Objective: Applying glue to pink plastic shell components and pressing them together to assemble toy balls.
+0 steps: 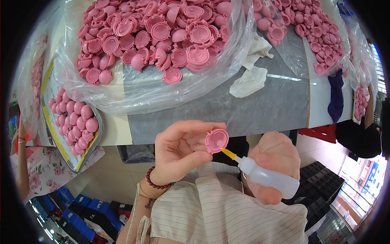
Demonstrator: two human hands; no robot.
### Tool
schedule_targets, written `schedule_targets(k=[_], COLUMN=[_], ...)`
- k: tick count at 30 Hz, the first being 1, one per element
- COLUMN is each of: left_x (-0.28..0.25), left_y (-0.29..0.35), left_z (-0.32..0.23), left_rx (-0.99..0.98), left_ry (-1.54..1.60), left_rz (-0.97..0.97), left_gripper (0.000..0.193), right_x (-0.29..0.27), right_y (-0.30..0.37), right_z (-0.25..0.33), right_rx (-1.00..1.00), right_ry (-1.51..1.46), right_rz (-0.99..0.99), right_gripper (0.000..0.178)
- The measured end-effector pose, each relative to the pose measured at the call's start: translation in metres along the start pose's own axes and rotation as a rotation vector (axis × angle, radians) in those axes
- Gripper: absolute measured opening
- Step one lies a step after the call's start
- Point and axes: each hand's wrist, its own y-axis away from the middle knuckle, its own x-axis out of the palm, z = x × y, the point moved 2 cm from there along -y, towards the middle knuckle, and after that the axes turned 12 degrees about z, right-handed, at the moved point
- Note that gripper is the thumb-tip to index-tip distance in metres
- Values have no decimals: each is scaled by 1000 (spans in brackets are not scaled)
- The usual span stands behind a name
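Between the thumb and fingers of my left hand (pixel 180 148) is a pink plastic half-shell (pixel 216 140), its hollow side turned up toward me. My right hand (pixel 277 156) grips a translucent white squeeze bottle (pixel 270 179), tilted so that its narrow yellow nozzle (pixel 230 153) meets the lower right rim of the half-shell. Whether any liquid is coming out is too small to see. Both hands are just off the near edge of the table, above my striped shirt.
A clear plastic bag (pixel 150 99) full of pink half-shells (pixel 158 30) lies open ahead on the grey tabletop (pixel 280 103). White cloths (pixel 248 82) lie right of it. At left, a tray (pixel 98 136) holds closed pink balls (pixel 75 122). Other people sit at both sides.
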Motion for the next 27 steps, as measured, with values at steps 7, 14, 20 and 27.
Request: schedule_targets(k=[7,14,20,27], left_x=[-4,0,-3,-6], left_y=[0,0,0,4], left_z=[-2,-3,-4,-2], left_rx=[58,11,92,211], left_ry=[57,-48,-76,-161], left_rz=[164,3,162,39], left_gripper=[41,45,42,39], right_x=[7,5,6,2], right_y=[-2,1,-2,5], right_z=[1,-5,-2,-3], right_rx=[39,-90,-7,64], right_ry=[90,99,132,75], right_rz=[-34,4,-1,-52], right_gripper=[51,61,61,50])
